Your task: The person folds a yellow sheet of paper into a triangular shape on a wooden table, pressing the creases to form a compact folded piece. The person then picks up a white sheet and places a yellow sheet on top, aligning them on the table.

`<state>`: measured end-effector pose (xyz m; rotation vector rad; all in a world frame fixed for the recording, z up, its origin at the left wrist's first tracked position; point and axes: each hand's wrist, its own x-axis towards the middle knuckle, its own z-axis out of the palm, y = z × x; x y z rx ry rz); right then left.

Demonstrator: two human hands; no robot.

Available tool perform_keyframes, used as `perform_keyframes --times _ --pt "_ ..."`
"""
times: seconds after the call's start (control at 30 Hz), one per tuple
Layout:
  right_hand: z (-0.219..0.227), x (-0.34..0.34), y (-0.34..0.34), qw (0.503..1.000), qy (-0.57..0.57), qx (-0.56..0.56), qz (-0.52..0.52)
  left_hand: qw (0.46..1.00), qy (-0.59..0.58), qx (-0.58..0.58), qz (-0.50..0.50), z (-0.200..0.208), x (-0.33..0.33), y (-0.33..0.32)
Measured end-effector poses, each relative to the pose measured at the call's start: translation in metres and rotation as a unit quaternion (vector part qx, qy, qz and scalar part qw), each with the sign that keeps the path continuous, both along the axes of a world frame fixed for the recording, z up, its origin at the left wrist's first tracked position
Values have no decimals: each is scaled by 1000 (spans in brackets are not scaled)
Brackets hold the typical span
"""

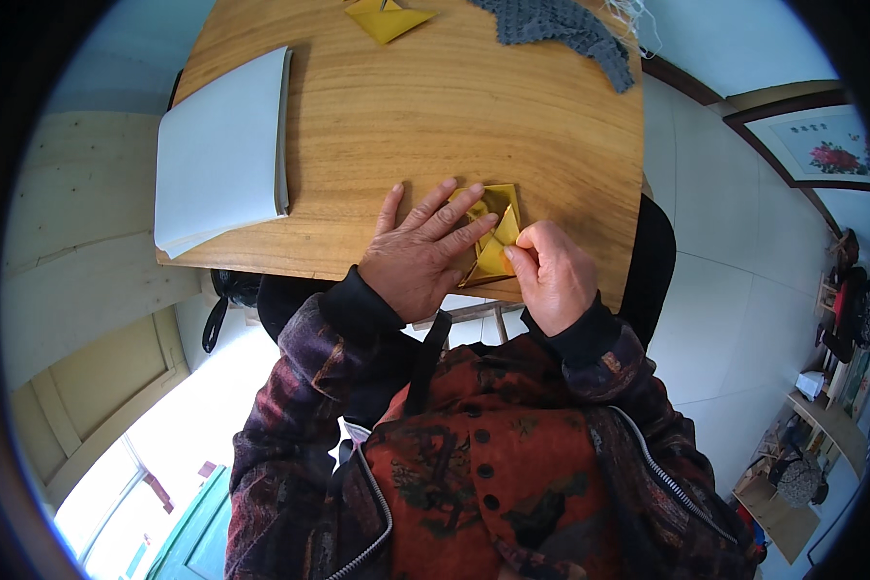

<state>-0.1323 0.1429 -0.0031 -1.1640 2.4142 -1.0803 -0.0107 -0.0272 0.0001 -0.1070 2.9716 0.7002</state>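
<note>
A piece of gold folding paper [509, 197] lies near the front edge of the wooden table, partly folded, with a pointed flap standing up from it. My left hand [418, 242] rests flat with its fingers spread, the fingertips over the paper's left part. On the paper's right side, my right hand [551, 274] pinches the flap between thumb and forefinger. Part of the paper is hidden under my left fingers. At the table's far side lies a finished-looking gold paper fold [390, 19], cut off by the picture's top edge.
A stack of white paper [224, 150] lies on the left of the wooden table [387, 116]. A grey knitted cloth [565, 34] is at the far right, with white threads [638, 19] beside it. A dark seat [652, 256] shows past the table's right edge.
</note>
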Motion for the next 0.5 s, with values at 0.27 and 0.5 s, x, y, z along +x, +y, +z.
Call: perform_keyframes --times 0.27,0.5 --pt "-3 -2 -1 999 28 -15 6 1000 -11 -8 -1 2 -2 0" --pt "-5 -1 -2 999 33 -18 5 1000 7 -14 6 5 -2 1"
